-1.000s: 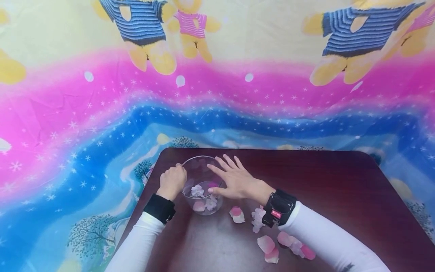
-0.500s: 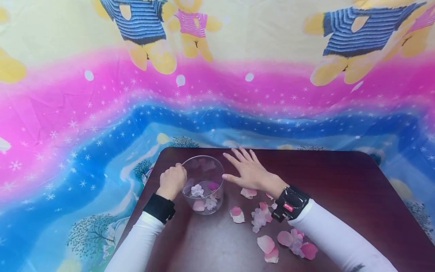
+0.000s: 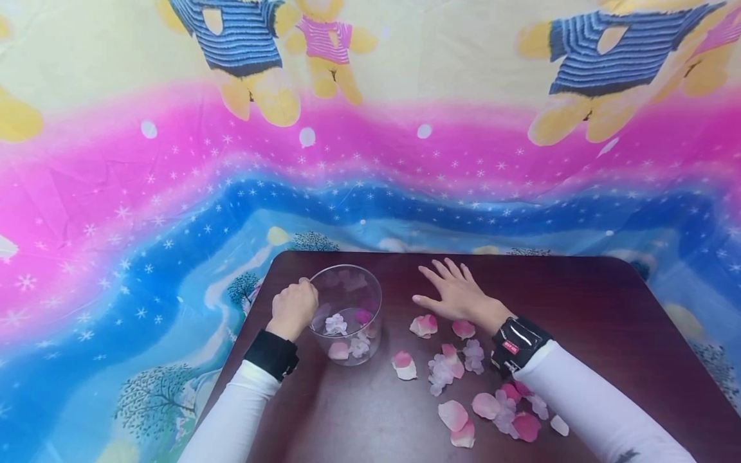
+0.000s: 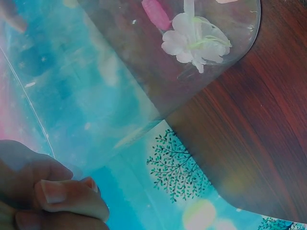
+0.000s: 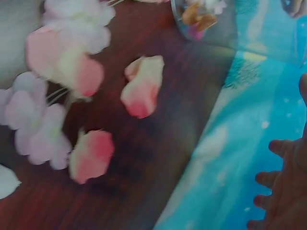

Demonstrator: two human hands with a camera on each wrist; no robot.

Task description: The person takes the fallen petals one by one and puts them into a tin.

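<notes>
At the table's left, my left hand (image 3: 294,308) grips the rim of a clear bowl (image 3: 375,328), the fingers curled over it. Inside are white artificial flowers (image 3: 336,325) and pink petals (image 3: 363,316). The left wrist view shows the curled fingers (image 4: 72,201) at the bowl's rim and a white flower (image 4: 196,40) through its wall. My right hand (image 3: 460,292) hovers over the table right of the bowl, apart from it, fingers spread and holding nothing. Closest below it lie pink-and-white petals (image 3: 424,326) and another pink petal (image 3: 463,329).
Scattered over the dark wooden table (image 3: 347,418) are more petals (image 3: 404,365), pale flowers (image 3: 442,373) and a cluster of petals and flowers (image 3: 505,411) beside the right forearm. A printed cloth (image 3: 370,148) hangs behind the table.
My right hand has moved right, from over the bowl's rim to beyond it, uncovering petals and flowers on the table. The left hand and the bowl have stayed in place.
</notes>
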